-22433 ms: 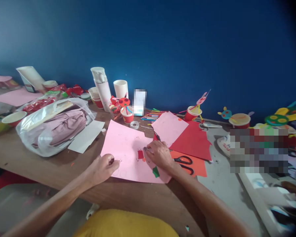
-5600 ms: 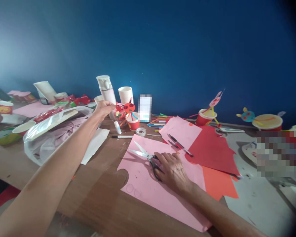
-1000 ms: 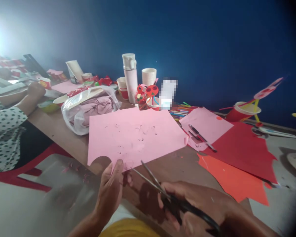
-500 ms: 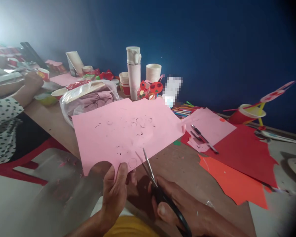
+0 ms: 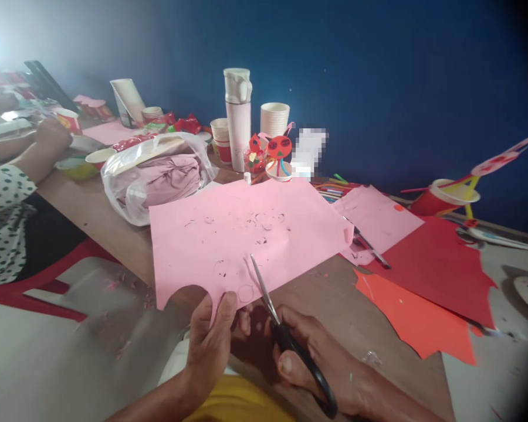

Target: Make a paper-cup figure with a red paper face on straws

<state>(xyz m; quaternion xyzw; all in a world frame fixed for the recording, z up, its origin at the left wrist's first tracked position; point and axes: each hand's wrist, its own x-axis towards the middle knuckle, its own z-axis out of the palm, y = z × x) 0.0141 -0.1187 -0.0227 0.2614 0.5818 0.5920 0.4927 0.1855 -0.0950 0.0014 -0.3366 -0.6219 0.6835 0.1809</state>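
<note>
My left hand (image 5: 213,334) pinches the near edge of a large pink paper sheet (image 5: 189,246) between thumb and fingers. Beside my thumb, a curved notch is cut out of that edge. Small pen circles and dark marks are scattered over the sheet, one circle lying right by my thumb. Black-handled scissors (image 5: 286,337) are in my right hand (image 5: 317,357), fingers wrapped round the handles. One blade lies over the paper near its front edge; the other blade is hard to make out.
Behind the sheet stand a clear plastic bag (image 5: 127,199), a white flask (image 5: 238,129) and stacked paper cups (image 5: 275,120). Right of it lie a black pen (image 5: 372,249), red paper (image 5: 440,269) and orange paper (image 5: 418,316). Another person's arm (image 5: 30,158) rests at left.
The pink sheet has shifted right in view, its far right corner now covering part of the pen. My left hand moved slightly right with it. The scissors still reach over the sheet's near edge.
</note>
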